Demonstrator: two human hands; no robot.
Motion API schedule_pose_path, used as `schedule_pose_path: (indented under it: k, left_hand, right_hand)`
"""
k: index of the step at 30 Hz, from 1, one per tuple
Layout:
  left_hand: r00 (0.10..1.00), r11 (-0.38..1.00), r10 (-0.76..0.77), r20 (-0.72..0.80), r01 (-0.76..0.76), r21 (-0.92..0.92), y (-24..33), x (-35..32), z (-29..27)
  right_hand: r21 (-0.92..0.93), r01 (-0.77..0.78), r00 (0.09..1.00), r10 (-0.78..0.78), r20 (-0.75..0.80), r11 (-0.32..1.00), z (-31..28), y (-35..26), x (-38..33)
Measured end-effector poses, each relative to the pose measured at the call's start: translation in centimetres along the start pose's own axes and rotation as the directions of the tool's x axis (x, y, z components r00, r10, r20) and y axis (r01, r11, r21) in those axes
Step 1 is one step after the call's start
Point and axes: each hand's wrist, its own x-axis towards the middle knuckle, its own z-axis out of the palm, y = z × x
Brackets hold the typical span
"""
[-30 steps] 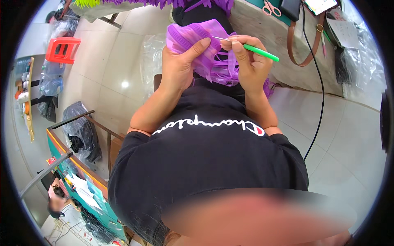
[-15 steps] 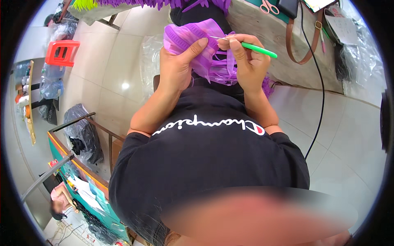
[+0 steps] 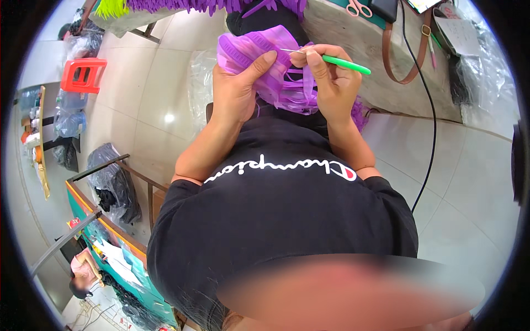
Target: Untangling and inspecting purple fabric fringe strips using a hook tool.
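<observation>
Sheer purple mesh fabric (image 3: 265, 41) with darker bands and loose strips is bunched above my lap. My left hand (image 3: 237, 85) grips it, thumb pressed on top and the fingers hidden behind. Between the thumb and fingers of my right hand (image 3: 335, 80) is a crochet hook (image 3: 346, 64) with a green handle. Its thin metal shaft points left at the fabric, close to my left thumb tip. Purple strips (image 3: 301, 91) hang below the fabric, between my two hands. Whether the hook's tip passes through the mesh is too small to tell.
Pink-handled scissors (image 3: 359, 7), a black case (image 3: 383, 11) and a brown strap (image 3: 395, 66) lie on the table at upper right. A black cable (image 3: 432, 127) runs down to the floor. At left stand a red stool (image 3: 83, 75) and a green-sided desk with a person (image 3: 84, 270).
Both hands, the fabric and the crochet hook have shifted very slightly left in the picture. My grips look the same.
</observation>
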Motion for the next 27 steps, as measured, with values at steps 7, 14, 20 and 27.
schedule_pose_path:
  k: [7, 14, 20, 27]
  left_hand:
    - [1.0, 1.0, 0.012, -0.015, -0.011, 0.012, -0.3, 0.1, -0.2]
    - [0.997, 0.994, 0.078, -0.024, -0.076, 0.074, -0.6, -0.1, 0.0]
    - [0.995, 0.96, 0.019, 0.098, -0.045, 0.276, -0.4, -0.1, -1.2]
    - [0.982, 0.557, 0.046, 0.184, -0.178, 0.811, -1.4, 1.1, -3.8]
  right_hand:
    - [-0.029, -0.027, 1.0, 0.027, 0.009, 0.999, -0.2, -0.1, 0.1]
    - [-0.442, 0.286, 0.958, -0.245, 0.15, 0.85, -0.8, 0.3, 0.6]
    - [-0.682, 0.627, 0.712, -0.633, 0.304, 0.378, -3.5, -0.6, 6.0]
    - [0.471, 0.041, 0.862, 0.207, -0.462, 0.881, -3.7, -12.9, 12.2]
